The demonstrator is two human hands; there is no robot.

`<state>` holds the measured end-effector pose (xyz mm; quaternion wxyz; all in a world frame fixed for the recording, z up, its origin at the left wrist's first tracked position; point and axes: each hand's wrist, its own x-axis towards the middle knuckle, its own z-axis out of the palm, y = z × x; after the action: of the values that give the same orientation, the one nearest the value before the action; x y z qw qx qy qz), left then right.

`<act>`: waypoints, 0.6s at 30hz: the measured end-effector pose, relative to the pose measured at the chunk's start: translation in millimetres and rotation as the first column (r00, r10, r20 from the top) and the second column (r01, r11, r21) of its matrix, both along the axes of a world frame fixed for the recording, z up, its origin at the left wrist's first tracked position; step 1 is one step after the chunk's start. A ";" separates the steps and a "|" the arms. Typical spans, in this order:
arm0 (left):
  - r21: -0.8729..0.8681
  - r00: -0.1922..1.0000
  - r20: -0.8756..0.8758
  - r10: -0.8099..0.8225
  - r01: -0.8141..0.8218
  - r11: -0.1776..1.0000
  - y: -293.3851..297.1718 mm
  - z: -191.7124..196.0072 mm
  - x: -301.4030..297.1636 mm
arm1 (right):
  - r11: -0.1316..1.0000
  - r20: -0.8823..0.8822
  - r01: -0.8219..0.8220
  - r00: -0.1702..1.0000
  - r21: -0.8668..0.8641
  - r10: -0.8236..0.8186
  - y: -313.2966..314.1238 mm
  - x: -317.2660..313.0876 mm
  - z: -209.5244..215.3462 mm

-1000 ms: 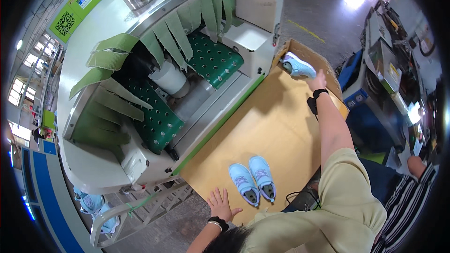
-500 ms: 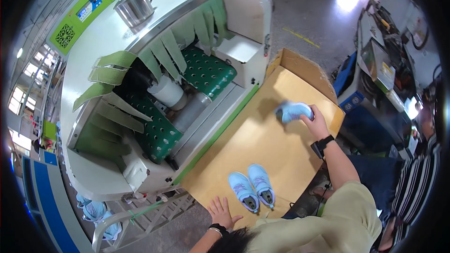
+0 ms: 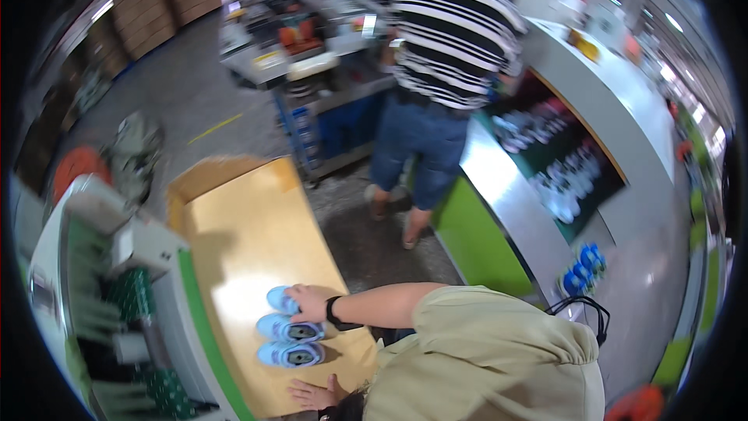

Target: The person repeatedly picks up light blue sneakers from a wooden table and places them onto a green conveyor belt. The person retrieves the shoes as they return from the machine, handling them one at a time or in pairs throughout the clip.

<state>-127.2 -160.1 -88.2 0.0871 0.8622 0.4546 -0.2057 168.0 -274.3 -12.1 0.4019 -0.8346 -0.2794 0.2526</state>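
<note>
My right hand [image 3: 309, 303] grips a light blue shoe [image 3: 280, 298] by its heel end, its fingers hiding the back part. That shoe is beside a second light blue shoe [image 3: 273, 326], at the far end of the row. A third light blue shoe [image 3: 270, 354] lies nearest my left hand, toes pointing left like the others. Dark grey filling shows in the openings of these two shoes. Near the table's close end my left hand [image 3: 313, 395] is open and holds nothing, its fingers spread on the wooden tabletop [image 3: 249, 238].
The machine with green hanging strips [image 3: 82, 265] borders the table on the left. Ahead, a person in a striped shirt [image 3: 456, 35] stands at a conveyor [image 3: 491, 164] carrying several pale shoes. A cluttered cart [image 3: 335, 121] stands beyond the table. Blue shoes [image 3: 584, 271] sit at the conveyor's lower right.
The view has swung to the right, bringing the person and conveyor into sight. My right hand has brought its shoe back next to the other two. My left hand stays open on the table.
</note>
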 end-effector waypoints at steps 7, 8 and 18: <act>0.213 0.997 -0.025 -0.076 0.080 0.974 -1.8 -2.2 1.0 | 0.993 0.026 0.032 0.999 0.111 -0.035 -72.7 -43.3 -15.1; 0.128 0.997 0.006 -0.079 0.077 0.989 -1.3 -1.4 3.4 | 0.994 0.002 0.055 0.998 0.093 -0.055 -78.0 -43.1 -17.2; -0.082 0.999 0.041 -0.013 0.016 0.997 15.0 8.1 6.7 | 0.994 -0.039 0.104 0.994 -0.043 -0.106 -33.4 -25.1 -3.2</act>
<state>-120.6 -145.1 -80.1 0.1302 0.8651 0.4378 -0.2074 142.9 -307.7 -15.3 0.4033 -0.8507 -0.2215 0.2539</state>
